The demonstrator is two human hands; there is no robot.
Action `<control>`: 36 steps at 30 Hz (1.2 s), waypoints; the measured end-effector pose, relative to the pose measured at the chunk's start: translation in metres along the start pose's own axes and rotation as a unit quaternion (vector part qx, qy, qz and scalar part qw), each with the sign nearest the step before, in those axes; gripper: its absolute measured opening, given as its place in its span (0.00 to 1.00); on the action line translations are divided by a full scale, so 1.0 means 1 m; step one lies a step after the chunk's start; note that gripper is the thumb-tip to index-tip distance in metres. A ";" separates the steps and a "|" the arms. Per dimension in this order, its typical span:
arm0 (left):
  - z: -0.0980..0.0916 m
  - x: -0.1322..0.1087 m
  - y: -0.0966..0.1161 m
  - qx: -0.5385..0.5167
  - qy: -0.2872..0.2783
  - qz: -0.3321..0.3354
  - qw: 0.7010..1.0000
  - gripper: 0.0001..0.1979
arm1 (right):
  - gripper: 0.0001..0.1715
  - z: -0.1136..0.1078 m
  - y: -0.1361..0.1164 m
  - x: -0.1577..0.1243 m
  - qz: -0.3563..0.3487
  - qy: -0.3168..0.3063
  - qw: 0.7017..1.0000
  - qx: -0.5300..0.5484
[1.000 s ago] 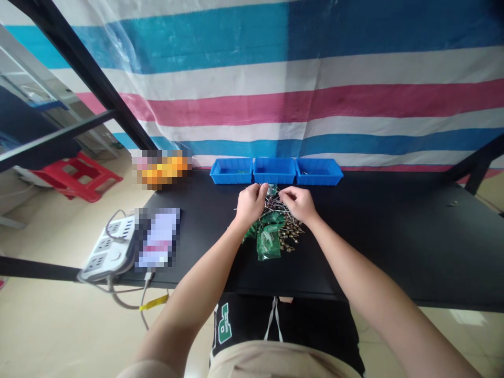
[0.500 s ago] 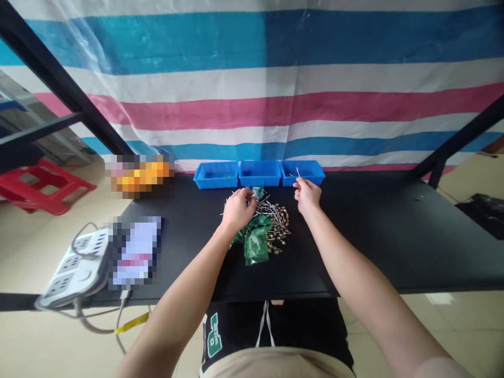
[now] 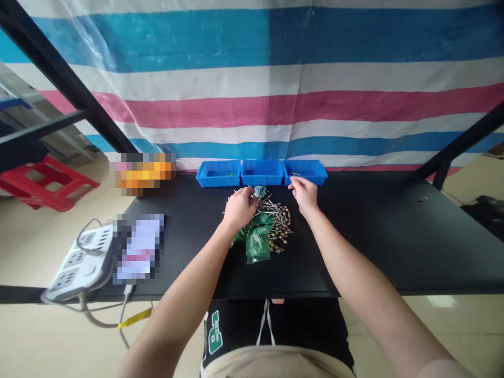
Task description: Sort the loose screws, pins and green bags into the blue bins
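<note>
My left hand (image 3: 241,209) rests at the back left of a pile of thin metal pins with brass-coloured heads (image 3: 280,218). Its fingers are curled together among the shanks; what they pinch is hidden. Green plastic bags (image 3: 259,242) with small pale pieces inside lie against the pile's front. My right hand (image 3: 305,195) hovers at the front edge of the right blue bin (image 3: 315,177), thumb and forefinger closed; no pin shows clearly between them. A few thin pins (image 3: 294,174) lie inside that bin.
The middle blue bin (image 3: 262,179) and left blue bin (image 3: 217,182), with small bits inside, stand in the same row. A white power strip (image 3: 84,262) with cables and a blurred-out phone-like object (image 3: 139,252) are at left. Tiny pieces (image 3: 422,199) lie far right.
The thin metal pin that stuck up from my right fingers is no longer visible there. My right hand has tipped slightly left. My left hand stays at the pile.
</note>
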State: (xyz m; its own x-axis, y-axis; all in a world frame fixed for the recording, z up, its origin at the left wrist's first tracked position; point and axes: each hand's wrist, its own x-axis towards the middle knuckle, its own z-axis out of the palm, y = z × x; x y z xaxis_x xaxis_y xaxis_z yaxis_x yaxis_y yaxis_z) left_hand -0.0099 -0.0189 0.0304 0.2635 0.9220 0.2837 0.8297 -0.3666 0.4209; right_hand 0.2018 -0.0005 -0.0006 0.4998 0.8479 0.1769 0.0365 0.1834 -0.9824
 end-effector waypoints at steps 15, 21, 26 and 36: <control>0.002 -0.004 0.003 0.133 -0.085 0.054 0.986 0.15 | 0.14 0.015 0.000 -0.038 -0.253 -0.289 0.831 -0.401; 0.006 -0.002 -0.001 0.086 -0.080 0.029 0.993 0.14 | 0.05 0.016 0.003 -0.038 -0.270 -0.291 0.845 -0.358; 0.009 -0.002 -0.005 0.070 -0.076 0.001 0.995 0.12 | 0.04 0.016 0.002 -0.039 -0.272 -0.303 0.841 -0.357; 0.006 -0.002 -0.001 0.111 -0.025 0.006 0.993 0.12 | 0.08 0.017 -0.004 -0.040 -0.293 -0.268 0.868 -0.299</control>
State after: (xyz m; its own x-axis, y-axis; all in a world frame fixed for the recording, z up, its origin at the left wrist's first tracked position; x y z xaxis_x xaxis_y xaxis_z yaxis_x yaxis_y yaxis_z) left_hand -0.0085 -0.0195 0.0240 0.2939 0.9249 0.2413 0.9130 -0.3464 0.2157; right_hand 0.1675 -0.0266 -0.0027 -0.2253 0.8353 0.5015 0.6707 0.5063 -0.5420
